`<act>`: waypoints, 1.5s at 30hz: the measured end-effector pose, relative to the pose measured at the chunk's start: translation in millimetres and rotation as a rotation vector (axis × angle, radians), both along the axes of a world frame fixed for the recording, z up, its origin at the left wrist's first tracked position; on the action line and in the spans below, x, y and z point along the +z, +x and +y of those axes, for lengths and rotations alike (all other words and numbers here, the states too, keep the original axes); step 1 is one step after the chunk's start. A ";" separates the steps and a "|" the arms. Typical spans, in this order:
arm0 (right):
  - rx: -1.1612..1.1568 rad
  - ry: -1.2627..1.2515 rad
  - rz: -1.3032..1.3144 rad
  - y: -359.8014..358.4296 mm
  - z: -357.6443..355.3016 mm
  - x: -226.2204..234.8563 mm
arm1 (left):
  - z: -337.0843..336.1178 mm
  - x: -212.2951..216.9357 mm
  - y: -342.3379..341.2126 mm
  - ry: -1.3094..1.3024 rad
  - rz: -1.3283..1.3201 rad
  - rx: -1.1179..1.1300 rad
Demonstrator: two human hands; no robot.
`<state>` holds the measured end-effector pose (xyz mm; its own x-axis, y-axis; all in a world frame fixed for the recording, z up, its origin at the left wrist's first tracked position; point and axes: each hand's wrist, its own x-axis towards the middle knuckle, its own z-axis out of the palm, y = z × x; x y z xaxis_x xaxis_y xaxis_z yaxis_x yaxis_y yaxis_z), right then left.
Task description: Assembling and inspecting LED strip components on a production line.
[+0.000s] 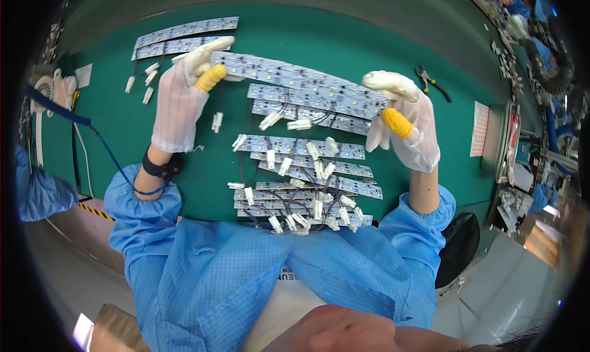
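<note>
Green worktop (381, 38) fills upper picture, far edge curving by lens. Grey floor (516, 290) lower right, bright reflections on it. Black round stool seat (458, 247) beside worktop's right edge. Yellow-black hazard tape (95, 212) on floor at left. White small fan (44, 87) at worktop's left end. Cluttered workstation (528, 38) upper right, another person's blue sleeve there. Even overhead light.

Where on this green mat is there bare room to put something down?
Bare green mat lies beyond the raised LED strip, and between the left hand and the blue cable. The centre is crowded with wired strips; pliers sit far right.
</note>
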<state>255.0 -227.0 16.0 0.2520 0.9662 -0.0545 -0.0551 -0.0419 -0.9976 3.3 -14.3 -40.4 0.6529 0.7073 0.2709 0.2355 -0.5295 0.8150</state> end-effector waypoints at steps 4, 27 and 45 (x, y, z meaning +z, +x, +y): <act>-0.084 -0.062 -0.048 0.9 2.8 -2.3 | -6.9 32.1 7.5 -0.142 -0.021 -0.123; -0.098 0.048 0.046 6.6 -3.5 -20.3 | 0.6 3.4 0.4 0.229 0.246 -0.029; -0.066 -0.032 0.031 2.5 6.3 -13.2 | 10.1 26.6 8.1 -0.143 -0.246 0.061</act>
